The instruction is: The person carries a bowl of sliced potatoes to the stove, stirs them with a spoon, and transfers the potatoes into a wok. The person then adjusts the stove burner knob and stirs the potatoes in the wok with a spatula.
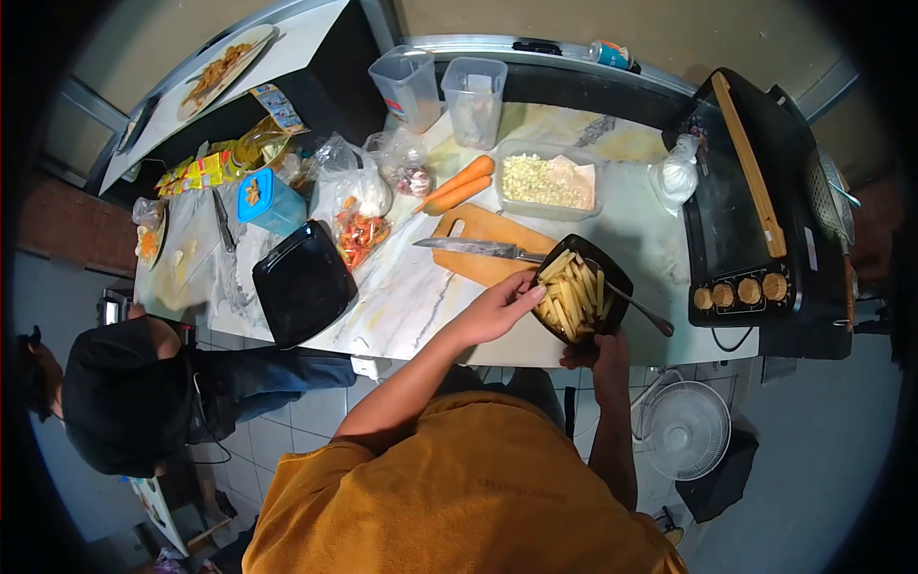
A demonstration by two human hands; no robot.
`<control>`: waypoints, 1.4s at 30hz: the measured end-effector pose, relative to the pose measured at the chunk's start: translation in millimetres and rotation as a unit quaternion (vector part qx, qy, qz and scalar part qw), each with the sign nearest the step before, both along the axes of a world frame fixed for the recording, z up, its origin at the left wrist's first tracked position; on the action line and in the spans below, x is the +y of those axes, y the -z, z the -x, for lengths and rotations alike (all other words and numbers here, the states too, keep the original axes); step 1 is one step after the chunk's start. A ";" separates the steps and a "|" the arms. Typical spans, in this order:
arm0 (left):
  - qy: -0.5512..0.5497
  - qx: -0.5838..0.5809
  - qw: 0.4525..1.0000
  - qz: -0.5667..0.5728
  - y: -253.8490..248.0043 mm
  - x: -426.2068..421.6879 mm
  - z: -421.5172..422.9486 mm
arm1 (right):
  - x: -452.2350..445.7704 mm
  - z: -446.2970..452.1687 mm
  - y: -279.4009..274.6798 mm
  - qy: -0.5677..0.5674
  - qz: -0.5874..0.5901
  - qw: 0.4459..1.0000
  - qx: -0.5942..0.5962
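Note:
A square black bowl (pixel 617 271) filled with potato sticks (pixel 572 298) is held between my two hands at the counter's front edge. My left hand (pixel 502 308) grips its left rim, with the thumb over the edge. Under the lower right corner, my right hand (pixel 602 352) is closed round the bowl, its fingers partly hidden. The handle of a metal utensil (pixel 652 318) sticks out over the right rim; its head is hidden. Just left of the bowl, a large knife (pixel 469 248) lies across a wooden cutting board (pixel 478 228).
Behind the board are carrots (pixel 467 182) and a plastic tub of chopped pale food (pixel 535 182). A black oven (pixel 736 191) stands right. A black tray (pixel 304 284), a bag of cut red vegetables (pixel 359 234) and a blue-lidded container (pixel 273 206) sit left. Another person (pixel 124 397) stands at left.

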State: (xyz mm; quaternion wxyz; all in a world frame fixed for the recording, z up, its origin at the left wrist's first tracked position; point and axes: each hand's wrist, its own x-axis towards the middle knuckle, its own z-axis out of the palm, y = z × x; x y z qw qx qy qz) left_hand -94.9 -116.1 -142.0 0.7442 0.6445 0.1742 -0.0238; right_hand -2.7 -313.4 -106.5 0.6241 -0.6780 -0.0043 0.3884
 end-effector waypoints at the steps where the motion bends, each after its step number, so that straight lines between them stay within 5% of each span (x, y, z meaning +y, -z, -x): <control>1: 0.004 0.009 1.000 0.003 1.6 2.6 7.2 | 2.9 7.8 2.3 -0.010 -0.013 1.000 -0.001; 13: -0.103 -0.016 0.992 0.068 -7.5 -2.2 102.6 | 12.6 77.7 -10.5 -0.098 -0.016 0.995 0.013; 30: -0.268 0.071 0.955 0.106 -40.0 -199.7 284.0 | -134.8 204.4 -21.6 -0.282 0.000 0.957 0.072; 42: -0.368 0.035 0.912 0.175 -19.3 -241.5 379.8 | -141.6 282.7 -30.6 -0.377 -0.019 0.923 0.075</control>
